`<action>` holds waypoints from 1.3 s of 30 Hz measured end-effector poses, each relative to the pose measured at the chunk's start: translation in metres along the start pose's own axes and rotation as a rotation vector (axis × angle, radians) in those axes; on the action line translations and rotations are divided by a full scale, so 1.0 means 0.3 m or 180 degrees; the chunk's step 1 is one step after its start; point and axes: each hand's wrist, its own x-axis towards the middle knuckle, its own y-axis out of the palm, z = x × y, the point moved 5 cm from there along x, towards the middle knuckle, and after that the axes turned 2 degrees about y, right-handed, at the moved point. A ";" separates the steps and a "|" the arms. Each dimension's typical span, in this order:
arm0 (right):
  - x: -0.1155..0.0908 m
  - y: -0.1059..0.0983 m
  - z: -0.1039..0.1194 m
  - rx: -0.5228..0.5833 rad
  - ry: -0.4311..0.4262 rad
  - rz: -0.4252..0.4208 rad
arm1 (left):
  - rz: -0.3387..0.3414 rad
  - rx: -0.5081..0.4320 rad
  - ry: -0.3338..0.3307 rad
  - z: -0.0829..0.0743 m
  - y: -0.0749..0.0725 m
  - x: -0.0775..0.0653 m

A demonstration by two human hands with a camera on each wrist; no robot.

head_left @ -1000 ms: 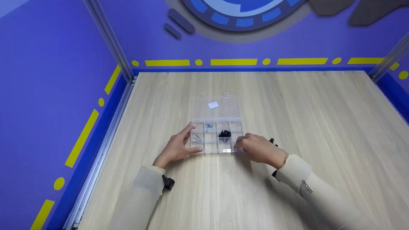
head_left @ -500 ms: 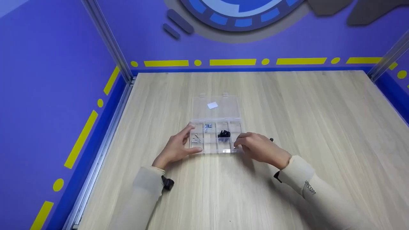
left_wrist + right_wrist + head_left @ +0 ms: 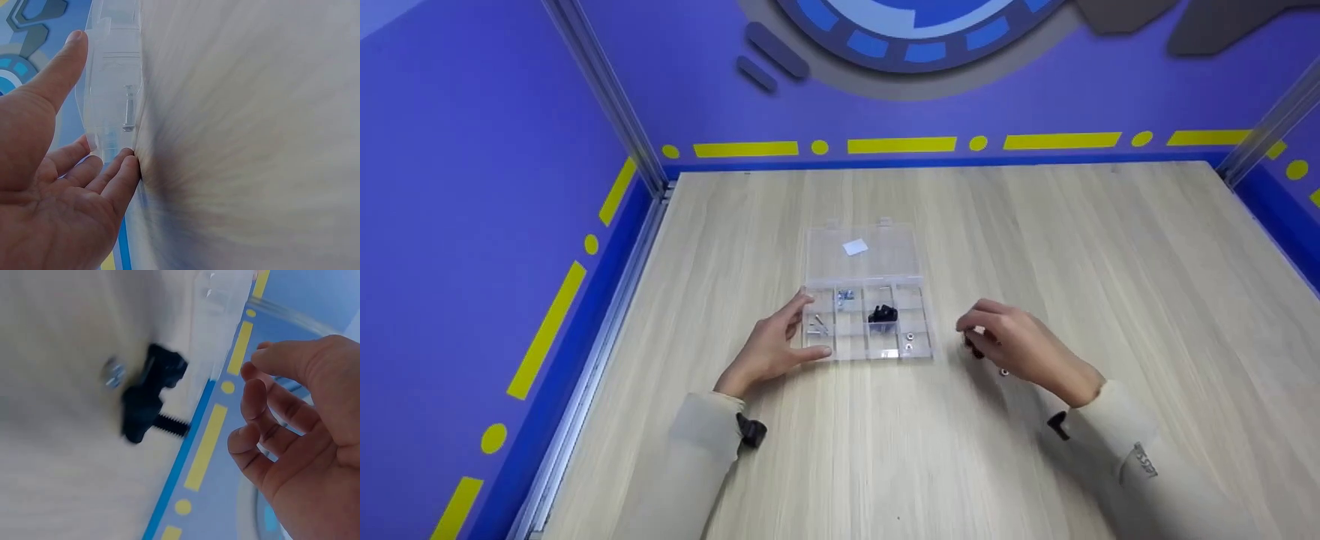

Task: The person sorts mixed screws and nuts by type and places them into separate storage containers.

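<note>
A clear compartment box (image 3: 851, 346) lies with its lid opened back. My left hand (image 3: 769, 349) rests against its left side, thumb at the front edge; in the left wrist view its straight fingertips (image 3: 126, 160) touch the box wall. My right hand (image 3: 1020, 345) hovers right of the box, fingers loosely bent, nothing visible between them. Beneath it is a black part (image 3: 975, 348); the right wrist view shows black parts (image 3: 143, 405) with a threaded stud, blurred. A small silver nut (image 3: 1004, 372) lies nearby. Two silver nuts (image 3: 910, 337) sit in the front right compartment.
Other compartments hold black pieces (image 3: 883, 314), small bluish metal pieces (image 3: 846, 298) and silver screws (image 3: 818, 325). A white label (image 3: 855, 247) is on the transparent lid (image 3: 885, 259). Blue panels (image 3: 960, 112) stand behind and beside the wooden table (image 3: 840, 465).
My right hand has left the front right compartment and moved right over the table. Two nuts in that compartment are now uncovered. The left hand stays at the box.
</note>
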 end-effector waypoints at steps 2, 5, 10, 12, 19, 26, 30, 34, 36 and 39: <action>-0.024 -0.006 -0.015 0.0022 0.0037 -0.0018 | -0.0006 0.0003 0.0005 -0.001 -0.002 -0.001; -0.054 -0.013 -0.026 0.0035 -0.0004 -0.0063 | -0.0018 0.0026 -0.0012 0.000 -0.004 -0.003; -0.092 -0.022 -0.031 0.0111 -0.0069 -0.0061 | -0.0025 0.0059 -0.0019 0.004 -0.003 -0.005; -0.106 -0.025 -0.035 0.0158 -0.0022 0.0018 | -0.0022 0.0066 0.0012 0.003 -0.002 -0.006; -0.142 -0.030 -0.045 0.0175 0.0087 0.0309 | -0.0030 0.0076 -0.0004 0.004 -0.005 -0.006; -0.160 -0.019 -0.052 0.0103 0.0261 0.0553 | -0.0014 0.0058 -0.0041 0.006 -0.006 -0.006; -0.169 -0.012 -0.057 0.0047 0.0335 0.0596 | -0.0010 0.0053 -0.0063 0.007 -0.006 -0.007; -0.175 -0.006 -0.061 -0.0016 0.0332 0.0575 | -0.0011 0.0057 -0.0083 0.006 -0.005 -0.004; -0.177 -0.004 -0.063 -0.0031 0.0341 0.0570 | -0.0005 0.0064 -0.0088 0.005 -0.003 -0.002; -0.180 -0.006 -0.064 -0.0030 0.0368 0.0562 | -0.0003 0.0067 -0.0081 0.003 -0.001 -0.001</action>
